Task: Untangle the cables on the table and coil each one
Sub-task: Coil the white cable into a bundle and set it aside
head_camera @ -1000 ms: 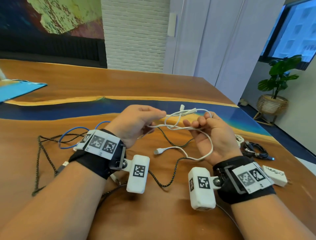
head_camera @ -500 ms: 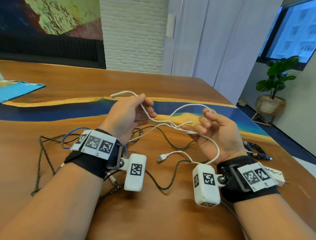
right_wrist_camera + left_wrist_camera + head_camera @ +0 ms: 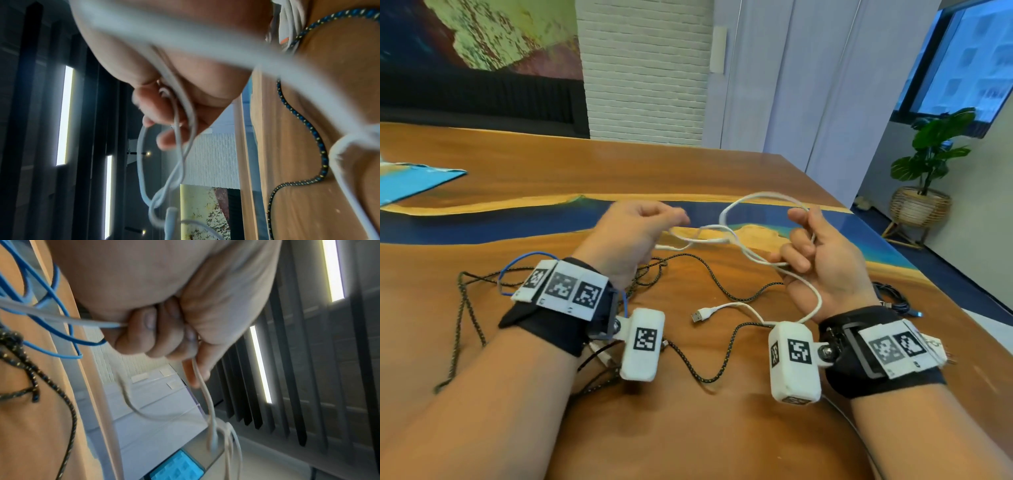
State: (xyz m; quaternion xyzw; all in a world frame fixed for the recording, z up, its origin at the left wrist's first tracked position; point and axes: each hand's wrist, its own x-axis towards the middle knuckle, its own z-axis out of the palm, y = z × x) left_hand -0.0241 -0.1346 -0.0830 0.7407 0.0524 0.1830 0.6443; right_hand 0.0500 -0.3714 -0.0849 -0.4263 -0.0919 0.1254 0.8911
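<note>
We pinch the white cable (image 3: 726,236) in both hands, left (image 3: 630,240) and right (image 3: 822,260), its knot hanging between them, nearer the left

Potted plant (image 3: 931,161) in a woven basket at right edge. White brick column (image 3: 643,68) top centre. Blue sheet (image 3: 410,181), perhaps paper, at left edge. Painted wall art (image 3: 482,31) upper left.

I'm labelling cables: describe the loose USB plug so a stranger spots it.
On the wooden table, look between the two wrist cameras. The USB plug lies there, ending the white cable held above; the braided cable beside it is dark.
</note>
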